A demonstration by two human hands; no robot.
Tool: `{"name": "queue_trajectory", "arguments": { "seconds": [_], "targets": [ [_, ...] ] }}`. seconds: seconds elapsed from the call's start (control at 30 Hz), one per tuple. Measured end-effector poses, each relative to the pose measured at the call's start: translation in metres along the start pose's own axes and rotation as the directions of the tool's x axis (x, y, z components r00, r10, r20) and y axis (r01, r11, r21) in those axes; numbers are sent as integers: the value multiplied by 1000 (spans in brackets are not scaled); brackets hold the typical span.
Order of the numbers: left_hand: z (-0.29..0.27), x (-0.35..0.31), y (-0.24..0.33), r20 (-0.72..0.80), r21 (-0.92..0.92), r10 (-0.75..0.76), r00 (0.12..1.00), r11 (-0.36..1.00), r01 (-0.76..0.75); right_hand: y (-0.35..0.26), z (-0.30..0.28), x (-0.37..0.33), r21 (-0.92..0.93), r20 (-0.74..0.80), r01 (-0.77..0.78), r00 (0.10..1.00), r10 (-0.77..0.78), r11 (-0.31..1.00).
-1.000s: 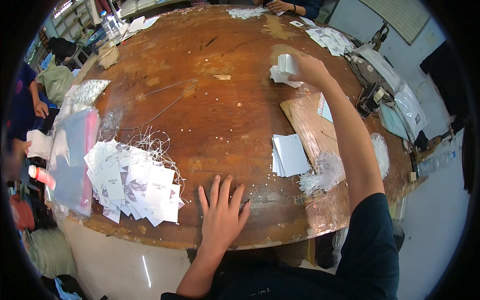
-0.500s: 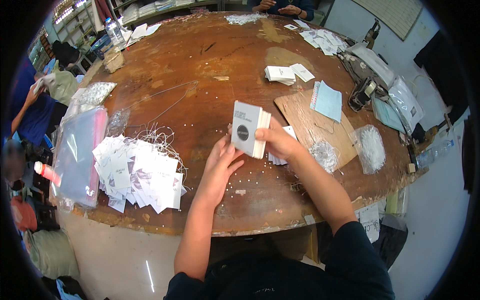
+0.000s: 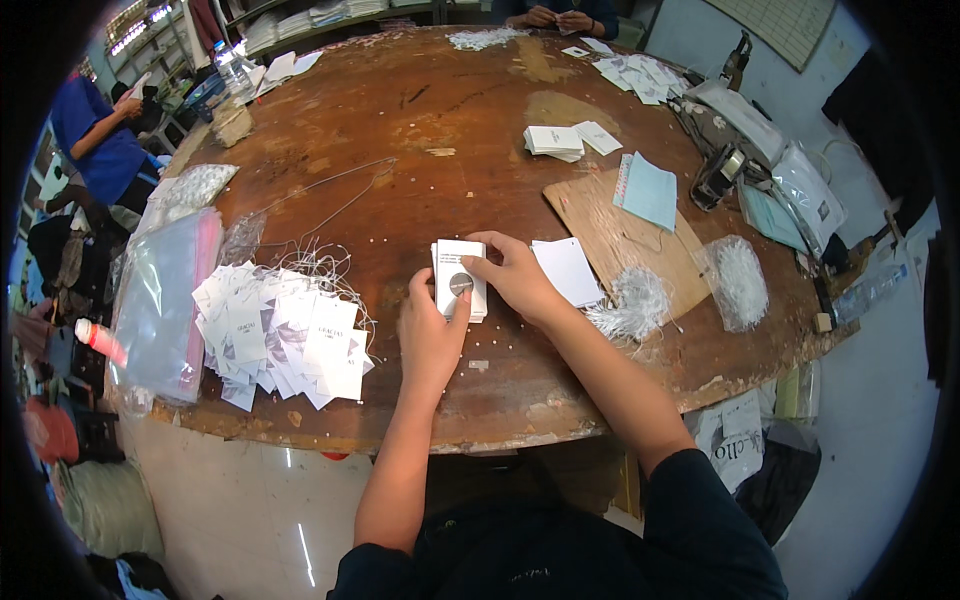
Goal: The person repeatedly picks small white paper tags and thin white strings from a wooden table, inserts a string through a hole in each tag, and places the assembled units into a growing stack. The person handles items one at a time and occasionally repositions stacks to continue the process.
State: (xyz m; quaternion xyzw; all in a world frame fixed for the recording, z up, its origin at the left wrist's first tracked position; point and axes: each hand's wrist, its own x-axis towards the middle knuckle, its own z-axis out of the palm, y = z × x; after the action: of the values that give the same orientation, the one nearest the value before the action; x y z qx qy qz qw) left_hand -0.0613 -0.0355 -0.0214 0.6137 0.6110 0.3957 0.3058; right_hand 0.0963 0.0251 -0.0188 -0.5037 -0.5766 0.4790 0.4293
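A thick stack of white cards (image 3: 450, 255) with a dark round mark on the top one is between my hands, low over or on the table; I cannot tell whether it touches the wood. My left hand (image 3: 432, 325) closes round its left side, thumb on the face. My right hand (image 3: 515, 278) grips the upper right edge, thumb on top. Just right of that hand lies a flatter pile of white cards (image 3: 565, 272). A bundle of white strings (image 3: 638, 298) sits beyond it, at the edge of a thin wooden board (image 3: 590, 205).
On the left, a heap of strung tags (image 3: 285, 335) lies beside clear plastic bags (image 3: 160, 310). A bag of white strings (image 3: 738, 285) and a light-blue pad (image 3: 648, 195) are on the right. Another card stack (image 3: 555, 142) stands farther off. People work at the far side and left.
The card stack has been lowered toward me and slightly left, from tilted upright to facing up. My left hand has wrapped round its side; the right has moved left with it.
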Motion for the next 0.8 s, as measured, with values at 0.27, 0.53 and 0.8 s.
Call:
{"name": "queue_trajectory", "arguments": {
  "seconds": [0.27,0.53,0.8],
  "targets": [
    [5,6,-8,-115,429,264,957,883,-192,-3,10,-16,-645,-70,416,803,-592,641],
    [16,6,30,-61,595,251,966,786,-167,-6,-54,-82,-872,-313,-41,812,-493,487],
    [14,4,29,-82,661,286,955,733,-162,8,-56,-88,-865,-357,-151,855,-375,479]
  ]
}}
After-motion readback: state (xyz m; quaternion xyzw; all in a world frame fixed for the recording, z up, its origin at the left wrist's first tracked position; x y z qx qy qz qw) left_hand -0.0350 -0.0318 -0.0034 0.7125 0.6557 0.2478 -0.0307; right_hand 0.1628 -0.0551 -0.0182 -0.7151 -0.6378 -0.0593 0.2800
